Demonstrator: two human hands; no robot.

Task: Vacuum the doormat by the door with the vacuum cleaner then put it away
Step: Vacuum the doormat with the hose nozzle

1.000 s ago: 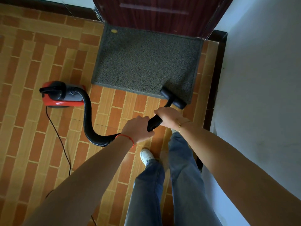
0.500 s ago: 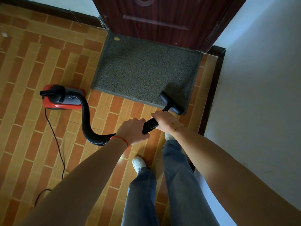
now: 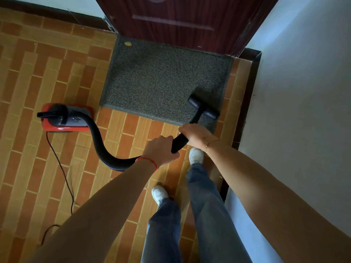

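Both hands' fingers (image 3: 167, 138) wrapped around vacuum wand (image 3: 180, 142), nozzle (image 3: 204, 109) up-right on doormat (image 3: 161, 82).

We see a brick-patterned tile floor (image 3: 62, 78) carrying a grey doormat (image 3: 163, 82) laid against the foot of the door (image 3: 190, 21). Left of the doormat's near corner sits a red vacuum cleaner (image 3: 64, 118), its black cord (image 3: 62, 173) trailing toward us. Two white shoes (image 3: 195, 155) stand just before the doormat.
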